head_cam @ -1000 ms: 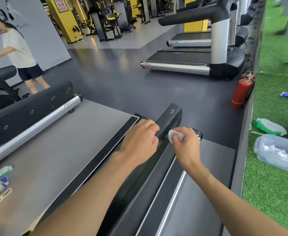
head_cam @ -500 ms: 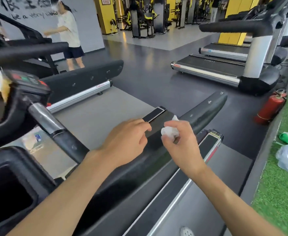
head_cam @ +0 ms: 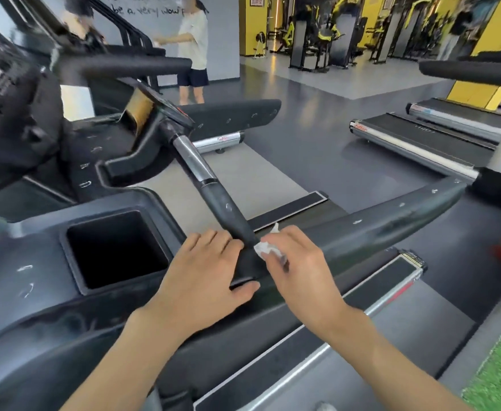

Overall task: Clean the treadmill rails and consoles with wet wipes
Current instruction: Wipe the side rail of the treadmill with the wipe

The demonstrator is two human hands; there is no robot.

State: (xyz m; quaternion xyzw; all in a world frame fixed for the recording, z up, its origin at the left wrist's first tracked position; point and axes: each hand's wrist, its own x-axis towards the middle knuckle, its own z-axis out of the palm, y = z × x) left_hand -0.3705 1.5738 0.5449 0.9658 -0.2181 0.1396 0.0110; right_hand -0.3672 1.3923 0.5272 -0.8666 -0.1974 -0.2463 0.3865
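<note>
Both of your hands had slid back along the rail [head_cam: 391, 221] toward the console [head_cam: 35, 292] since the frame before, and the view had swung left to take in the cup well [head_cam: 115, 247].

Your right hand [head_cam: 299, 271] was curled shut around a crumpled wipe [head_cam: 268, 247], pinching it between thumb and fingers; only a white bunch showed past your knuckles. The wipe pressed on the top of the rail just where the short black grip bar [head_cam: 228, 212] meets it.

Your left hand [head_cam: 201, 280] lay flat and open, palm down, fingers spread a little and holding nothing. It rested on the rail's near end, at the console's right edge, just right of the cup well. Its fingertips reached the foot of the grip bar, and its thumb stretched out along the rail's near edge toward your right hand. The two hands were close but apart, with a strip of black rail showing between them.

Beyond the rail's far end lay the belt [head_cam: 243, 179] of the treadmill. Another person [head_cam: 192, 46] stood at a machine near the far wall.
</note>
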